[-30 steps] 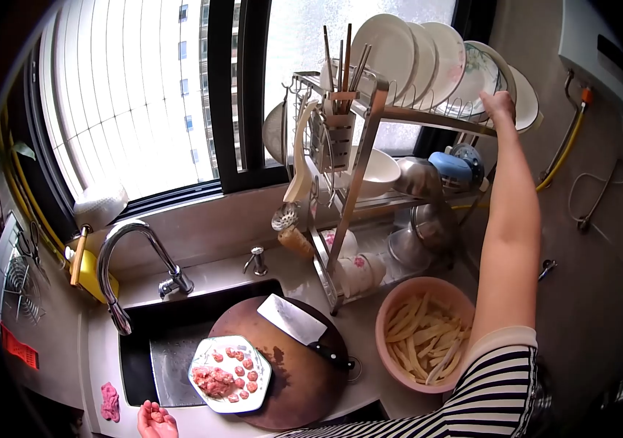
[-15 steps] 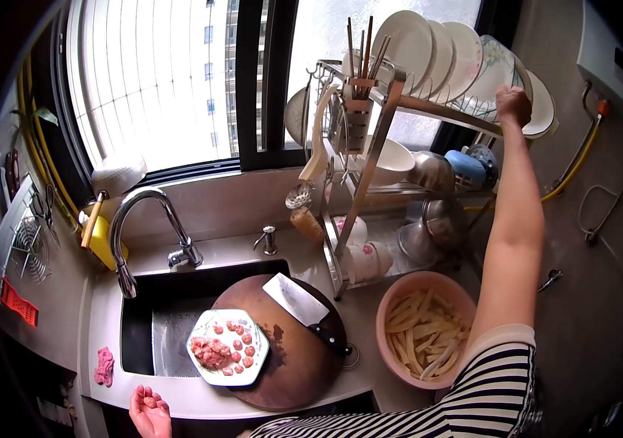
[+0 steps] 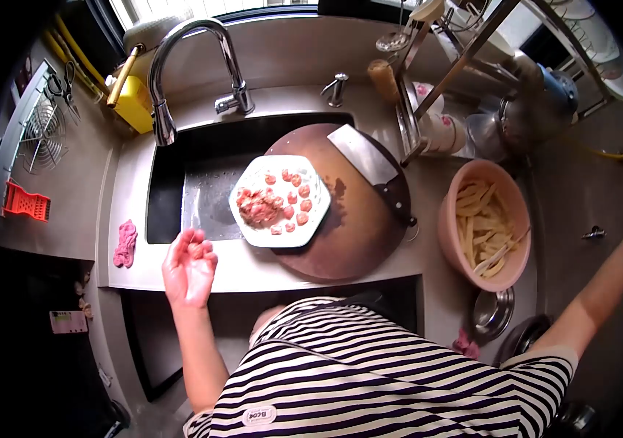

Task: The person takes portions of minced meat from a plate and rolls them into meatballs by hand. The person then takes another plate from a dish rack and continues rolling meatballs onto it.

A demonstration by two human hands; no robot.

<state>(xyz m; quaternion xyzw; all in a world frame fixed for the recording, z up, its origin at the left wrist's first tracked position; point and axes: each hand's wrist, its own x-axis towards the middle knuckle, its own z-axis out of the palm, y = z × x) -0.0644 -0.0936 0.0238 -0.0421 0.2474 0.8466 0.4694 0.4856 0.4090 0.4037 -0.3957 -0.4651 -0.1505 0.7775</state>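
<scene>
Palm up in front of the sink, my left hand (image 3: 189, 270) has its fingers curled round something small and reddish that I cannot make out. Right of it, a white octagonal plate (image 3: 253, 235) bears a mound of minced meat (image 3: 259, 207) and several small meatballs (image 3: 304, 205). The plate overlaps the sink and a round wooden board (image 3: 355, 244). On the board lies a cleaver (image 3: 362, 155) with a black handle. My right forearm reaches to the right edge, where the hand is out of view.
A pink bowl (image 3: 449, 255) of pale strips stands right of the board. The tap (image 3: 235, 62) arches over the black sink (image 3: 202, 182). A metal dish rack (image 3: 465, 55) stands at the back right. A pink cloth (image 3: 125, 244) lies left of the sink.
The view has turned downward. My right hand, earlier at the plates on top of the rack, has left the view at the right. My left hand shows more fully, still palm up.
</scene>
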